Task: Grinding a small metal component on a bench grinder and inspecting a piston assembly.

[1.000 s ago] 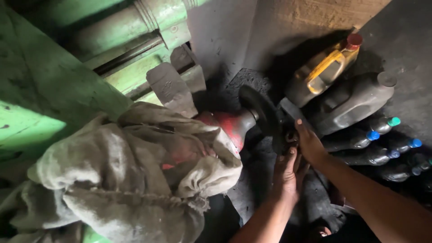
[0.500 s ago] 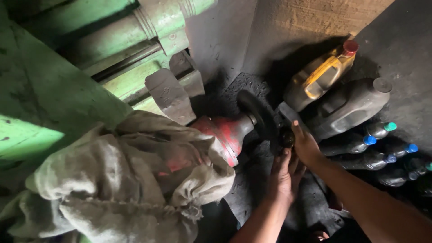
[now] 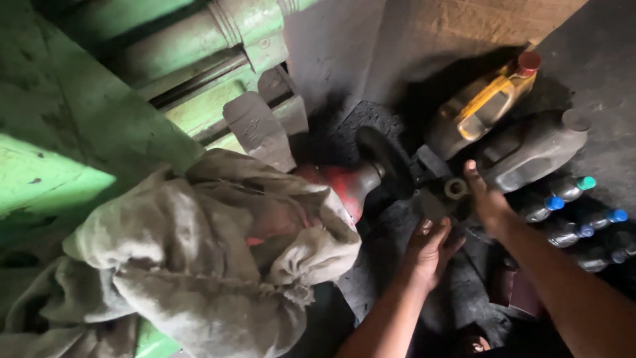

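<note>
Both hands meet at a dark metal fitting with a hexagonal nut (image 3: 455, 189). The left hand (image 3: 429, 246) grips it from below, the right hand (image 3: 487, 199) beside it. A dirty grey cloth sack (image 3: 199, 258) lies nearby.

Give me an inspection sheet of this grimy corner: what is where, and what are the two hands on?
Surface: dark, oily floor, partly in shadow.
Job's things: red-bodied tool with a dark disc and a dark metal fitting at its end.
Clutter: dirty grey sack draped over the tool; yellow jug, grey jug, row of capped bottles.
Hands: left hand under the fitting, touching it; right hand beside it, fingers spread.
Cables: nothing seen.
Surroundings: green machine with a grey metal block.
</note>
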